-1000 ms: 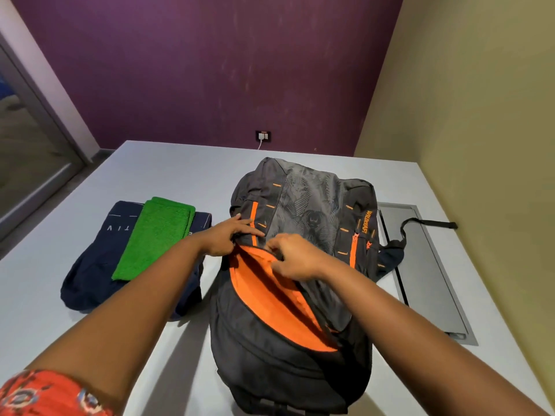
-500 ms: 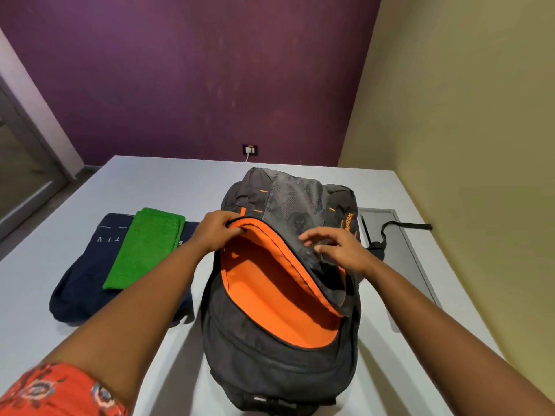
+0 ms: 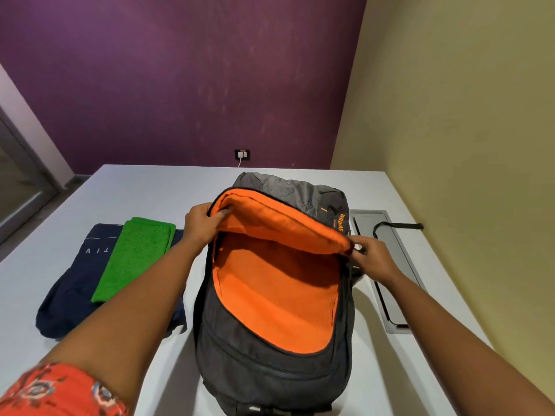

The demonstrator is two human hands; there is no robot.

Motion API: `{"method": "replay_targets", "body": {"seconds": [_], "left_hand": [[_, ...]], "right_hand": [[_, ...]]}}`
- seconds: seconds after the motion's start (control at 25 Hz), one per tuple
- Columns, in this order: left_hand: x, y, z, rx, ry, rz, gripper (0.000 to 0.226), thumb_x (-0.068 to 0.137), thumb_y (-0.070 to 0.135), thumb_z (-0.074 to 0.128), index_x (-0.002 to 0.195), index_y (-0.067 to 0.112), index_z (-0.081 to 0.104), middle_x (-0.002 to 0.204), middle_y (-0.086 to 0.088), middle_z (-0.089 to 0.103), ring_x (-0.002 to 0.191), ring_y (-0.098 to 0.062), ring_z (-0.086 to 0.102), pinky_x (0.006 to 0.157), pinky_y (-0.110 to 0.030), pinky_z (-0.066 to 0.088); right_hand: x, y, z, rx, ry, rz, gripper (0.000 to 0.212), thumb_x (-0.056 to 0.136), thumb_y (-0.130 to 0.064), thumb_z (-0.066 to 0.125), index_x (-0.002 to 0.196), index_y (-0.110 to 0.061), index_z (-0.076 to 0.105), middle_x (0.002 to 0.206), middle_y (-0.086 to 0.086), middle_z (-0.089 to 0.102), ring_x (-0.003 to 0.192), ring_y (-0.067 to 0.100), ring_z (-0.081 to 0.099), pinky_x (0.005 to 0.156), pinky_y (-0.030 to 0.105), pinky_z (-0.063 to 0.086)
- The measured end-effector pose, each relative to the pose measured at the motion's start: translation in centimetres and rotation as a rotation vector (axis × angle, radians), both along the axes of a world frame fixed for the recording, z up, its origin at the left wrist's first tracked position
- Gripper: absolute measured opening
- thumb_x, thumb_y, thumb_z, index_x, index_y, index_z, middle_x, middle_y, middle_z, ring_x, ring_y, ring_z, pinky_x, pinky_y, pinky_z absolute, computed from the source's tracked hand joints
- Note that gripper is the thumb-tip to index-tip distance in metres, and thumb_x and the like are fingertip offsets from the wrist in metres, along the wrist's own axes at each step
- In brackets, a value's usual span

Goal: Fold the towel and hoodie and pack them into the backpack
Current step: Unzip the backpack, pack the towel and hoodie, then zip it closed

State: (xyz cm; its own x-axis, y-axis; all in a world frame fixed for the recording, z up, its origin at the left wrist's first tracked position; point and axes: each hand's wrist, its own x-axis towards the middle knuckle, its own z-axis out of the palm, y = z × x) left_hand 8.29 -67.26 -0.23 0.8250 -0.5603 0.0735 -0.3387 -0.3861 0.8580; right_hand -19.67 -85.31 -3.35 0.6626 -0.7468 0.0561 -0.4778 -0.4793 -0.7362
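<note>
- One backpack (image 3: 270, 370) lies flat on the white table (image 3: 144, 187) between both forearms, main compartment unzipped wide; orange lining inside, nothing visible in it.
- Left hand (image 3: 201, 227) grips the flap's left edge, fingers curled over the rim into the orange lining.
- Right hand (image 3: 371, 259) pinches the flap's right edge, fingers closed on the fabric; zipper pull not clear.
- Flap held up and back, away from the hands.
- Backpack shell is dark grey woven fabric, faint pattern on top panel, orange trim; orange lettering near right hand reads partly "WILDCRAF".
- Folded towel (image 3: 135, 256), green and fluffy, sits left of the left forearm on top of the folded navy hoodie (image 3: 69, 295).
- Hoodie shows white letters "V I T", rest hidden.
- Black strap (image 3: 396, 226) lies beyond the right hand across a grey recessed panel (image 3: 399, 295).
</note>
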Motion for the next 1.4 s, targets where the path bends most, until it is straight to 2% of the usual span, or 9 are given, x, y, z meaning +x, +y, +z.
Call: {"method": "replay_targets", "body": {"seconds": [0.08,0.24,0.52,0.72,0.88,1.0,1.2,1.28,1.4], "left_hand": [[0.4,-0.8,0.3,-0.066,0.064,0.036,0.043,0.085,0.028,0.067,0.053,0.016,0.040,0.054,-0.003,0.043,0.058,-0.021,0.040,0.052,-0.029,0.029],[1.5,-2.9,1.2,-0.098,0.085,0.090,0.048,0.083,0.035,0.068,0.051,0.017,0.037,0.053,-0.003,0.040,0.053,-0.017,0.037,0.051,-0.029,0.029],[3.6,-6.7,1.1,-0.146,0.153,0.142,0.040,0.082,0.042,0.067,0.058,0.019,0.046,0.061,-0.001,0.049,0.067,-0.022,0.049,0.061,-0.028,0.041],[3.8,-5.4,-0.5,-0.011,0.272,-0.233,0.039,0.077,0.021,0.075,0.110,0.016,0.057,0.099,0.005,0.058,0.089,-0.013,0.055,0.081,-0.032,0.049],[4.7,-5.1,-1.7,0.081,0.259,-0.295,0.016,0.076,0.028,0.071,0.084,0.018,0.062,0.087,0.004,0.062,0.083,-0.016,0.060,0.064,-0.021,0.052],[5.5,-7.2,-2.9,-0.001,0.214,-0.125,0.018,0.085,0.028,0.066,0.089,0.011,0.062,0.085,0.002,0.060,0.079,-0.016,0.057,0.070,-0.031,0.049],[5.8,-9.6,-5.8,0.114,0.162,0.047,0.029,0.081,0.031,0.070,0.072,0.011,0.050,0.083,-0.011,0.052,0.074,-0.022,0.049,0.063,-0.030,0.041],[5.6,-9.5,-6.2,0.183,0.173,0.084,0.035,0.078,0.030,0.074,0.099,0.014,0.050,0.110,-0.013,0.046,0.094,-0.027,0.049,0.075,-0.034,0.047],[5.7,-9.2,-6.1,0.308,0.189,0.143,0.086,0.074,0.037,0.077,0.142,0.018,0.028,0.141,-0.019,0.028,0.128,-0.037,0.037,0.101,-0.048,0.042]], "right_hand": [[0.8,-0.9,0.9,0.058,-0.067,-0.064,0.017,0.089,-0.007,0.060,0.104,-0.007,0.067,0.091,0.008,0.069,0.076,0.001,0.062,0.072,0.012,0.050],[3.1,-3.3,2.0,0.057,-0.156,-0.114,0.025,0.093,-0.019,0.056,0.110,-0.002,0.063,0.108,0.016,0.067,0.100,0.026,0.061,0.084,0.033,0.047],[7.9,-7.0,2.0,-0.057,-0.092,-0.288,0.035,0.096,-0.026,0.048,0.106,0.006,0.058,0.103,0.024,0.064,0.097,0.037,0.058,0.069,0.029,0.036],[9.5,-8.8,0.8,-0.005,-0.016,-0.379,0.038,0.100,-0.025,0.040,0.114,0.009,0.048,0.115,0.028,0.057,0.105,0.040,0.054,0.071,0.031,0.033],[10.5,-9.4,-0.2,0.063,0.049,-0.464,0.039,0.100,-0.025,0.037,0.121,0.007,0.046,0.122,0.027,0.055,0.111,0.040,0.052,0.082,0.039,0.042],[10.8,-9.6,-0.8,0.090,0.097,-0.501,0.039,0.099,-0.026,0.039,0.122,0.005,0.047,0.123,0.026,0.055,0.112,0.041,0.052,0.086,0.040,0.043],[9.9,-8.3,-3.2,0.133,0.193,-0.538,0.035,0.096,-0.017,0.042,0.127,-0.003,0.036,0.113,0.026,0.057,0.101,0.040,0.056,0.071,0.037,0.040],[9.8,-7.6,-4.0,-0.004,0.216,-0.531,0.037,0.094,-0.018,0.044,0.129,-0.010,0.035,0.113,0.023,0.056,0.098,0.039,0.055,0.071,0.040,0.044],[10.1,-6.8,-3.7,-0.196,0.100,-0.371,0.040,0.094,-0.035,0.038,0.131,-0.023,0.046,0.131,0.015,0.049,0.120,0.036,0.045,0.095,0.054,0.041]]}}
